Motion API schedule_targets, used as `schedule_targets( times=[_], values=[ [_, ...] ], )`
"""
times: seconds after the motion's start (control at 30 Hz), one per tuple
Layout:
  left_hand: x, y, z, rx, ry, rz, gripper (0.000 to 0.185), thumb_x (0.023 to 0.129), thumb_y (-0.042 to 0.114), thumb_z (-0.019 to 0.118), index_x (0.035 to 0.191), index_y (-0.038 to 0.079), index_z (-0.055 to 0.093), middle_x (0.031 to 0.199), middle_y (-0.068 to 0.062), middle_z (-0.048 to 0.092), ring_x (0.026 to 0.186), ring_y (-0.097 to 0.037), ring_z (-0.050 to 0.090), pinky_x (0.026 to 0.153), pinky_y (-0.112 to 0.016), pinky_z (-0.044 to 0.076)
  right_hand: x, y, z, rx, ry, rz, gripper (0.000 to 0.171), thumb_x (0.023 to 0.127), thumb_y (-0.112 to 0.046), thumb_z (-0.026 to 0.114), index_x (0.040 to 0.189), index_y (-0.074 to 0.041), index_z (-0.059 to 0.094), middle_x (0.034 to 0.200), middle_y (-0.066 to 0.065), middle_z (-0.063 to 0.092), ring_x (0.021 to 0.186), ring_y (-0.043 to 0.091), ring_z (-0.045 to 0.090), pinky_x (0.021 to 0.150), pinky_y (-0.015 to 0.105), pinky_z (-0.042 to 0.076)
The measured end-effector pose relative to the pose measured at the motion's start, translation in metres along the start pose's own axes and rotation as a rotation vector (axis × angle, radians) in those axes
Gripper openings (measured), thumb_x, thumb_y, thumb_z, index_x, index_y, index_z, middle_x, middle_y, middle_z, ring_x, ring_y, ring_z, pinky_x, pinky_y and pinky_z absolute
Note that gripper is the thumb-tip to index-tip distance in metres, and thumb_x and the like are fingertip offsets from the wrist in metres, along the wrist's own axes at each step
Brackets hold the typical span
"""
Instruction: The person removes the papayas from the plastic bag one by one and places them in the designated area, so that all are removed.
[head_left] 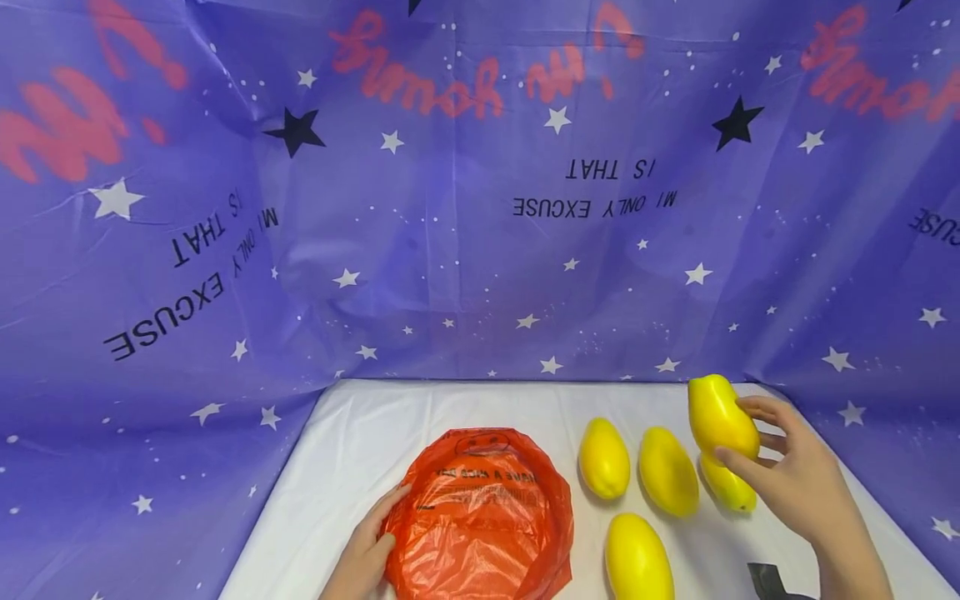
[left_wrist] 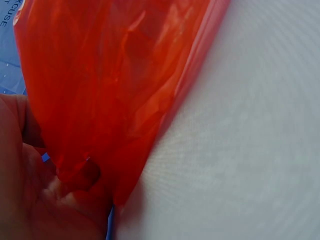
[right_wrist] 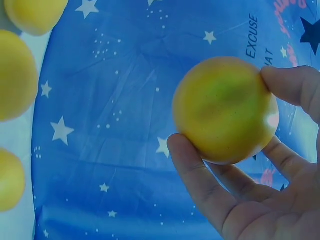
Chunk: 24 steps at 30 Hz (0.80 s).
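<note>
An orange plastic bag [head_left: 480, 517] lies crumpled on the white table [head_left: 360, 442]. My left hand [head_left: 371, 542] grips its left edge; in the left wrist view the fingers [left_wrist: 35, 200] pinch the bag's film [left_wrist: 115, 85]. My right hand [head_left: 757, 454] holds a yellow mango [head_left: 720, 415] lifted above the table at the right. In the right wrist view its fingers [right_wrist: 200, 185] curl round that mango [right_wrist: 225, 110]. Three more mangoes [head_left: 603, 458] [head_left: 667, 471] [head_left: 637, 558] lie between the bag and the right hand. Another mango [head_left: 731, 492] lies partly hidden under the held one.
A purple star-printed cloth [head_left: 480, 208] forms the backdrop and drapes down both sides of the table. A dark object [head_left: 765, 579] shows at the bottom right by my right wrist. Bare white tabletop lies behind the bag.
</note>
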<state>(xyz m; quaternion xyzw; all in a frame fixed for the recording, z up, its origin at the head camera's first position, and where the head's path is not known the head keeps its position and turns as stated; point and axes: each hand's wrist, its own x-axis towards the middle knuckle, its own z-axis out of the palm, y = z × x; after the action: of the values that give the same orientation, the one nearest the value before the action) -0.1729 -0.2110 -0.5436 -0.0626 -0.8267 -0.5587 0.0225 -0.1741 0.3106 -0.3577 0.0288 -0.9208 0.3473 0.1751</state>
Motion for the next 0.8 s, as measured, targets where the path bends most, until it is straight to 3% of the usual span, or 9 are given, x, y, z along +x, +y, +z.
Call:
schedule_targets(
  times=[0.13,0.37,0.5,0.8],
  values=[
    [0.0,0.0,0.0,0.033,0.016,0.014,0.073,0.08,-0.011,0.05,0.142,0.027,0.051,0.149,0.002,0.043,0.138,-0.02,0.032,0.11,-0.03,0.026,-0.009,0.005,-0.004,-0.02,-0.007,0.039,0.078,0.081,-0.033,0.079,0.145,-0.011,0.04,0.135,0.027,0.046,0.103,0.055,0.056,0.059,0.043,0.057],
    [-0.002,0.003,0.0,0.042,0.009,0.012,0.072,0.082,-0.011,0.048,0.144,0.026,0.048,0.15,-0.001,0.041,0.14,-0.023,0.03,0.108,-0.022,0.021,-0.028,0.017,-0.007,-0.023,-0.007,0.053,0.075,0.08,-0.029,0.08,0.142,-0.009,0.043,0.133,0.028,0.048,0.101,0.056,0.056,0.058,0.032,0.056],
    [-0.002,0.001,0.002,0.052,0.007,0.004,0.072,0.082,-0.012,0.048,0.144,0.024,0.047,0.15,-0.003,0.041,0.14,-0.024,0.03,0.107,-0.017,0.019,-0.041,0.025,-0.008,-0.036,-0.025,0.068,0.074,0.08,-0.03,0.08,0.141,-0.01,0.043,0.133,0.028,0.049,0.101,0.056,0.057,0.059,0.041,0.057],
    [0.004,-0.004,0.002,0.032,0.002,0.049,0.074,0.079,-0.014,0.048,0.144,0.021,0.047,0.15,-0.005,0.042,0.139,-0.023,0.031,0.102,-0.007,0.018,-0.064,0.038,-0.004,-0.05,-0.089,0.097,0.071,0.079,-0.029,0.081,0.137,-0.012,0.046,0.132,0.025,0.05,0.1,0.055,0.058,0.061,0.045,0.057]
  ],
)
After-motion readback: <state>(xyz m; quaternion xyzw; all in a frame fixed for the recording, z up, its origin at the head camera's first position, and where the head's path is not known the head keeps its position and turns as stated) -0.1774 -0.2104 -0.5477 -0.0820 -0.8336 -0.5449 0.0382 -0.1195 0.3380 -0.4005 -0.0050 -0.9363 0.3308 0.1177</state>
